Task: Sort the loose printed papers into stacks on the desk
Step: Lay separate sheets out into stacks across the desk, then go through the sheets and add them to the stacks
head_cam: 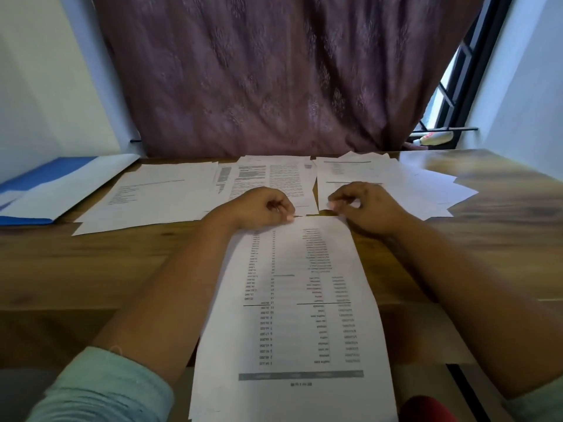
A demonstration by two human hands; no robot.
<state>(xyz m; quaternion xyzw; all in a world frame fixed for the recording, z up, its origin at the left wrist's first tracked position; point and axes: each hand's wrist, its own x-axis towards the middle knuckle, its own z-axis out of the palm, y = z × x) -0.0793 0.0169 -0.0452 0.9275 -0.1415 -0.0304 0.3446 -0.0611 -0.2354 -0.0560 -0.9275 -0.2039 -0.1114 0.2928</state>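
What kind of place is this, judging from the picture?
Probably a home study corner: a wooden desk against a curtained window, with a maroon curtain, spread printed papers and a blue folder.

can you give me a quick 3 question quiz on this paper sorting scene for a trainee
1. True or false: both hands hold the far edge of the table sheet, the left hand at its left corner and the right hand at its right.
2. Multiple choice: what lies at the desk's far left? A) a blue folder B) a stapler C) a laptop
3. Fill in: the printing on the held sheet reads ____ from the camera's view.

Key
1. True.
2. A, the blue folder, left of the left paper stack.
3. Upside down; its dark header band is at the near end.
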